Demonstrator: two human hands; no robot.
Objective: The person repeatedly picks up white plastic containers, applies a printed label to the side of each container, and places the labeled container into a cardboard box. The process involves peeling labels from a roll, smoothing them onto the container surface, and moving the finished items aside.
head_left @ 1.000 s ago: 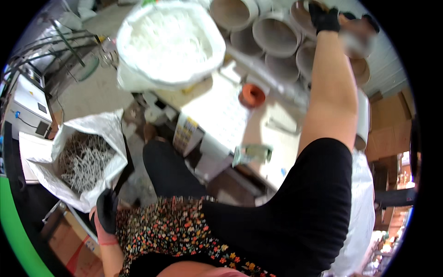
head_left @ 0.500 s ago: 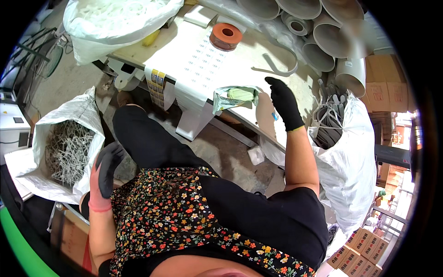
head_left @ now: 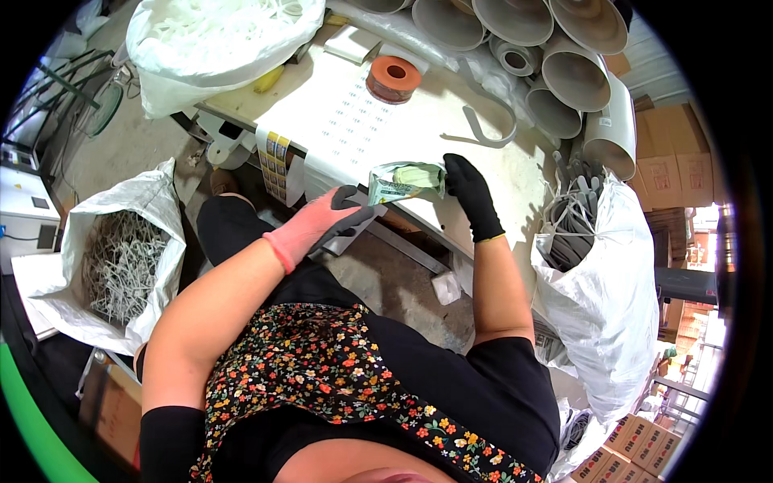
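A small green-and-white plastic packet (head_left: 390, 191) lies at the table's near edge, its mouth gaping around something pale green (head_left: 419, 175). My right hand (head_left: 473, 197), in a black glove, has its fingers closed at the packet's right end. Beside the packet's lower left corner is my left hand (head_left: 326, 219), in a pink glove with grey palm and fingers. Its thumb and fingers are apart, with nothing between them; whether a fingertip touches the packet I cannot tell. Left of the packet, a strip of printed labels (head_left: 342, 129) runs over the table edge.
An orange tape roll (head_left: 394, 79) and a curved grey strip (head_left: 491, 138) rest on the table (head_left: 314, 80). Wide grey tubes (head_left: 576, 76) are stacked at the back right. White sacks hold grey strips (head_left: 600, 274), thin pale pieces (head_left: 60, 298) and white pieces (head_left: 161, 80).
My left hand has come up and right from beside the left sack to the packet. My right hand has moved left and down onto the packet's right end.
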